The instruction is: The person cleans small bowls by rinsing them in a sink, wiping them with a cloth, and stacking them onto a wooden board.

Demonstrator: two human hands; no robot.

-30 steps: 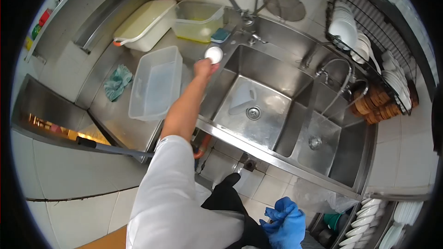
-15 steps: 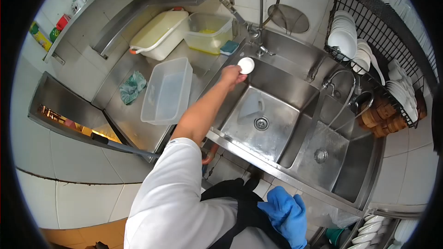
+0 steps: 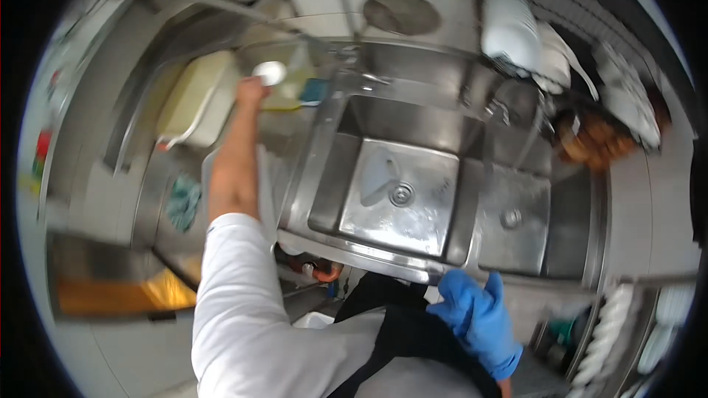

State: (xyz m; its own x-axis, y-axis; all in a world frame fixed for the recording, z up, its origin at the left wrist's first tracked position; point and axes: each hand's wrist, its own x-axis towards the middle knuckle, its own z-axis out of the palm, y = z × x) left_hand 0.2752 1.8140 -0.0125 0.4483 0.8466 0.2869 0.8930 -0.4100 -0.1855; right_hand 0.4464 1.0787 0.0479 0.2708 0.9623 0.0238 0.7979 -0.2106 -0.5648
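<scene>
One white dish (image 3: 272, 72), not set down, is pinched by the left hand (image 3: 252, 91) near the tub (image 3: 298, 77); what the right hand (image 3: 483, 318) holds is unclear.

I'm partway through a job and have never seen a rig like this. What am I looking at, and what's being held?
There's no robot here: a person is working, and every picture comes from one camera on their head, looking forward and down. The left hand, bare, holds a small white round item, too blurred to identify surely. The right hand appears to be in a blue glove. Ahead is a steel double sink. On the counter to its left are plastic tubs, a blue-green sponge and a crumpled green cloth. White dishes sit at upper right.
</scene>
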